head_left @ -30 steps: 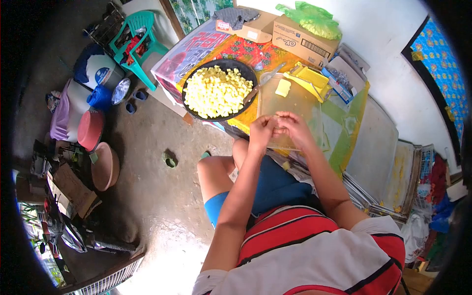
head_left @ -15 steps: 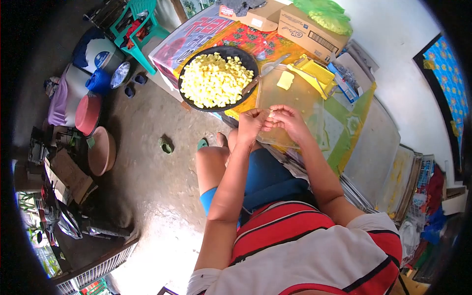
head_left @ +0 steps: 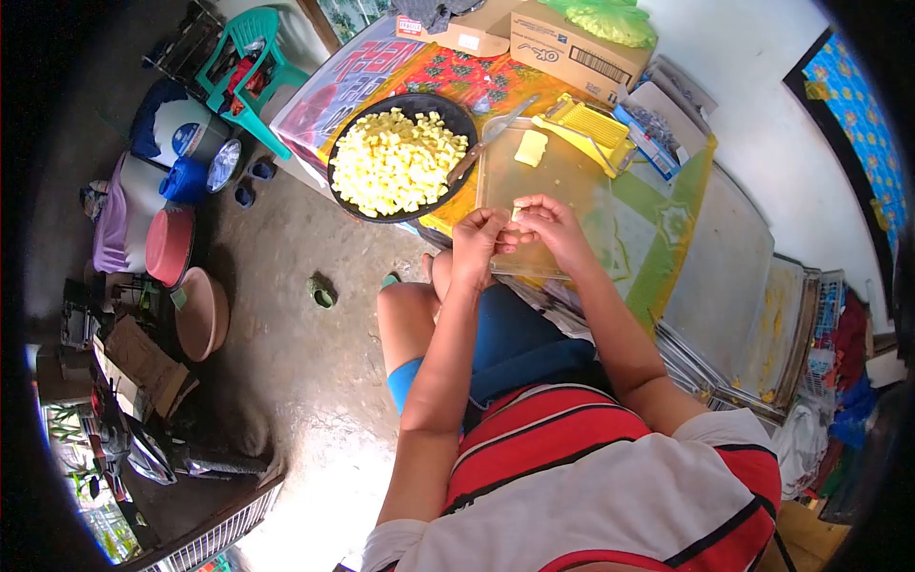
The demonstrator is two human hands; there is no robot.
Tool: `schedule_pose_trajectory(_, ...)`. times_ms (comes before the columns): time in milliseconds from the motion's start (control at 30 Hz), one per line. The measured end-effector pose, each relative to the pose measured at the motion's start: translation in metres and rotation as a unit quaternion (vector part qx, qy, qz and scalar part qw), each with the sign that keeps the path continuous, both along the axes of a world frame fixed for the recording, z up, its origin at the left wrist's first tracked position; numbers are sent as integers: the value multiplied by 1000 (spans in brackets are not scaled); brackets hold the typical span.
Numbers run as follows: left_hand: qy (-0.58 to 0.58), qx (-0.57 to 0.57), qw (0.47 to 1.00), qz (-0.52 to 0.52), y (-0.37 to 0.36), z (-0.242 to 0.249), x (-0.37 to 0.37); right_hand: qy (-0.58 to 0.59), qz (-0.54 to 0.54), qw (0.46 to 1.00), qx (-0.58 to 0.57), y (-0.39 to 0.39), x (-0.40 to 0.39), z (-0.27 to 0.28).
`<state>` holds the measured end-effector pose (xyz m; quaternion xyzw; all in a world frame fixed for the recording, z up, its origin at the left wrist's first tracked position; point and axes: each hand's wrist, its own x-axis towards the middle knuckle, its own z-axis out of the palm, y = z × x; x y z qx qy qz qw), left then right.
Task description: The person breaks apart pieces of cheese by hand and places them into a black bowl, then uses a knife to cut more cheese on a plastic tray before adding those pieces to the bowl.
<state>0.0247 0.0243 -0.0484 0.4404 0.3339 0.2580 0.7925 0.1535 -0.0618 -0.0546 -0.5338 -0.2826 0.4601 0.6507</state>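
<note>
Over the near edge of a clear board (head_left: 562,186), my two hands meet. My right hand (head_left: 553,229) pinches a small pale yellow piece (head_left: 517,214) between its fingertips. Just beside it, my left hand (head_left: 481,243) is closed, its fingertips close to the piece; whether it holds anything is too small to tell. A flat yellow slab (head_left: 531,148) lies on the board. A knife (head_left: 491,138) rests between the board and a round black tray (head_left: 461,119) heaped with pale yellow cubes (head_left: 396,162). Behind the board sits a yellow ridged tool (head_left: 591,129).
Cardboard boxes (head_left: 572,52) and a green bag (head_left: 610,19) stand at the table's back. A blue box (head_left: 648,143) lies to the right. Leaning boards (head_left: 724,276) are beside the table. A green chair (head_left: 253,76) and basins (head_left: 202,315) stand on the left.
The view has shifted slightly. The small piece now shows more clearly, upright at the fingertips of my right hand. Both hands stay close together.
</note>
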Motion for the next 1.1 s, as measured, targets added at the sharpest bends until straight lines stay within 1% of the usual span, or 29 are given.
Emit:
schedule_pose_trajectory(67,-11,-17,1000,7,-2,0,-1,23,-6,1000,-11,-5,-1,9)
schedule_pose_trajectory(267,-63,-85,993,52,-2,-5,-15,51,-14,999,4,-3,-3,13)
schedule_pose_trajectory(367,-106,-127,983,76,1,-8,-33,31,2,999,15,18,-1,15)
schedule_pose_trajectory(467,-119,-151,976,102,3,-12,-48,-19,12,999,31,62,3,15)
schedule_pose_trajectory(533,-130,-167,970,119,4,-20,-56,-55,-1,997,47,99,3,14)
schedule_pose_trajectory(600,-148,-174,966,123,5,-25,-63,-109,-6,991,79,144,6,4)
schedule_pose_trajectory(633,-148,-168,966,130,4,-23,-65,-172,-29,981,87,163,7,5)
schedule_pose_trajectory(700,-147,-157,966,145,0,-20,-69,-211,-43,974,77,187,5,15)
schedule_pose_trajectory(800,-146,-123,971,143,-4,-21,-75,-173,-17,983,60,201,5,26)
schedule_pose_trajectory(900,-138,-120,973,143,-3,-25,-81,-118,-3,992,55,194,9,28)
schedule_pose_trajectory(933,-143,-121,971,149,-3,-24,-82,-114,11,991,71,188,13,26)
schedule_pose_trajectory(1033,-148,-122,968,164,-4,-20,-86,-188,-27,981,37,154,17,19)
schedule_pose_trajectory(1067,-144,-120,968,165,-4,-20,-88,-286,-28,953,95,155,31,-11)
schedule_pose_trajectory(1100,-139,-119,969,167,-3,-20,-89,-370,-38,927,49,141,36,-14)
